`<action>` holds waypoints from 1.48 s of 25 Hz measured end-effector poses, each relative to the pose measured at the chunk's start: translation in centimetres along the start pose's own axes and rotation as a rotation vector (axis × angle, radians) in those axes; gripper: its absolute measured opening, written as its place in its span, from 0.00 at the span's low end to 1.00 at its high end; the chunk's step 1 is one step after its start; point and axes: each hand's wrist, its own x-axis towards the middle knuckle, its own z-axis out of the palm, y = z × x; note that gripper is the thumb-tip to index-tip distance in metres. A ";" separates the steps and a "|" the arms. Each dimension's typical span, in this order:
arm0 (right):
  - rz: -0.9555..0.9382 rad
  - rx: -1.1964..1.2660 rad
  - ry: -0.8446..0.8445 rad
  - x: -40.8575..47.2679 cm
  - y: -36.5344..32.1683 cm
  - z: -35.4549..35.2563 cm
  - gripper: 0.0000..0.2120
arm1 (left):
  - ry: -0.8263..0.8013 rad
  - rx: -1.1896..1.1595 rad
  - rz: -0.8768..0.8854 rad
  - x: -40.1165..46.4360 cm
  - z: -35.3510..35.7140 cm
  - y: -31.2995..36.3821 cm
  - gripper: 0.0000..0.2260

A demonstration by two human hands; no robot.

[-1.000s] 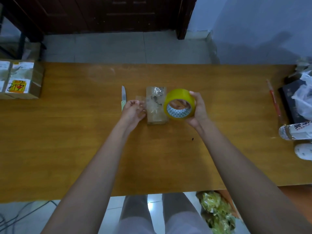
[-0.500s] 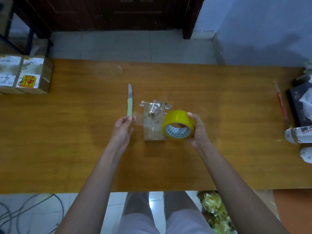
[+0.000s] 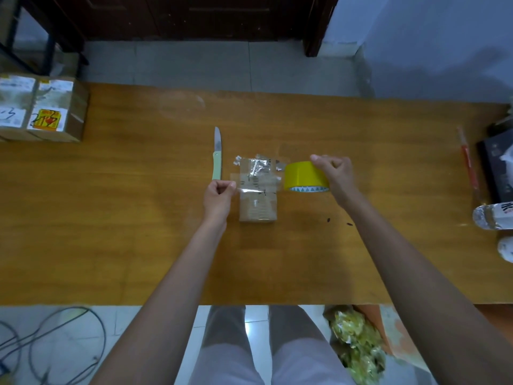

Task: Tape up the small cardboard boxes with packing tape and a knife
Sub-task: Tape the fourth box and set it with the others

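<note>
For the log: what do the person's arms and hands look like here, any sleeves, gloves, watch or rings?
Both forearms are bare up to the bottom edge of the frame, with no sleeve in view. The left hand and right hand are bare: no gloves, watch or bracelet visible. Rings cannot be ruled out at this resolution. No cables or markings on the arms.

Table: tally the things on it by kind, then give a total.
Boxes: 3, one mid-table and two at the left edge
Tape roll: 1
Knife: 1
Bottles: 2
Red pen: 1
Total: 8, leaving out the dark clutter cut off at the right edge.
</note>
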 end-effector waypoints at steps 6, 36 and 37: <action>0.017 -0.063 -0.021 0.3 1.0 0.3 0.36 | 0.026 0.063 -0.038 0.8 0.4 -1.0 0.05; 0.044 -0.352 0.006 -0.8 4.4 2.4 0.21 | 0.187 0.972 0.405 -4.8 4.7 -2.3 0.43; 0.035 -0.351 -0.019 -1.3 4.5 2.8 0.21 | 0.220 0.942 0.394 -4.8 4.0 -2.5 0.43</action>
